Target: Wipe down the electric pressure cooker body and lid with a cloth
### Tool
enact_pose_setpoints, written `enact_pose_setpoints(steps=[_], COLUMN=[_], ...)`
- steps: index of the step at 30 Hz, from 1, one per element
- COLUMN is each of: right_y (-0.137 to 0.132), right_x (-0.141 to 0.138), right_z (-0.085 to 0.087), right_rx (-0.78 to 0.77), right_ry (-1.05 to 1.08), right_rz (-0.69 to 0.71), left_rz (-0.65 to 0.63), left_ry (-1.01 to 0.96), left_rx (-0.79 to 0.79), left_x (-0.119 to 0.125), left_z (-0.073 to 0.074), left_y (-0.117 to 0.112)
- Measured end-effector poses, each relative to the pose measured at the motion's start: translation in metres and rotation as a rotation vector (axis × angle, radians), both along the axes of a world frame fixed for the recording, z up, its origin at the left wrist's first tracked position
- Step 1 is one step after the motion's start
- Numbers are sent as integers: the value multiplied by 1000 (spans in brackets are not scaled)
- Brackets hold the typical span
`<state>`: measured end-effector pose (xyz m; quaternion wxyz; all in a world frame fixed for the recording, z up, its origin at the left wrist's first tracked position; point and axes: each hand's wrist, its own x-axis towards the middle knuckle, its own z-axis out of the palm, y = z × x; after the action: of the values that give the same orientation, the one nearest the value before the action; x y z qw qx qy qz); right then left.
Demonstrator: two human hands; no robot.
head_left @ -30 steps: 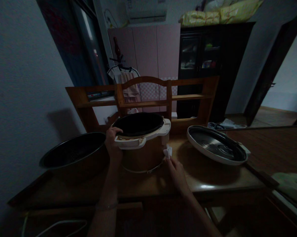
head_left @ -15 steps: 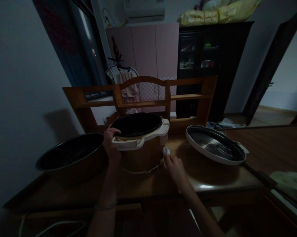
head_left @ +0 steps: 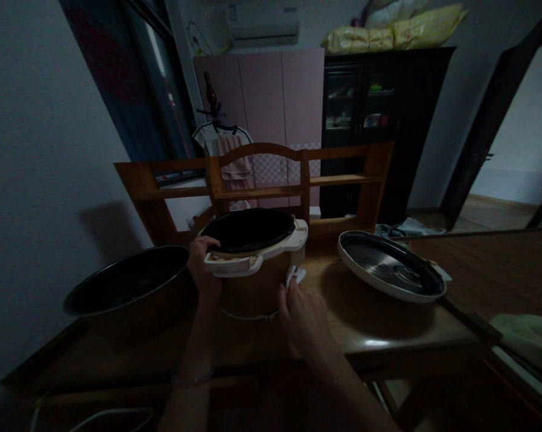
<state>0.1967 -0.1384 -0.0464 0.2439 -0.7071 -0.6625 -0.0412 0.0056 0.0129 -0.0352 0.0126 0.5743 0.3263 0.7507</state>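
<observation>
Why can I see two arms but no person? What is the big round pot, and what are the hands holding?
There is no machine here, just a person. The camera sits on their head and looks down, so you see only their own arms. The room is dim. Their left hand grips the rim of an electric cooker that stands open on a wooden table. Their right hand presses a small white wad, tissue or cloth, against the cooker's side. Left of the cooker sits a dark inner pot. On the right lies the lid, shiny side up. Behind stands a wooden shelf.
</observation>
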Motion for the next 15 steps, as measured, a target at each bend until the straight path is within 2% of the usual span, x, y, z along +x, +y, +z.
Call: enact_pose_setpoints(steps=[9, 15], right_y=[2, 2], right_x=[1, 6], right_z=[1, -4], right_rx=[17, 18], right_ry=[-51, -31], right_rz=[6, 1], left_rz=[-28, -16], left_ry=[-46, -17], left_rx=[-35, 15], left_x=[1, -1], left_z=[0, -2], left_y=[0, 2])
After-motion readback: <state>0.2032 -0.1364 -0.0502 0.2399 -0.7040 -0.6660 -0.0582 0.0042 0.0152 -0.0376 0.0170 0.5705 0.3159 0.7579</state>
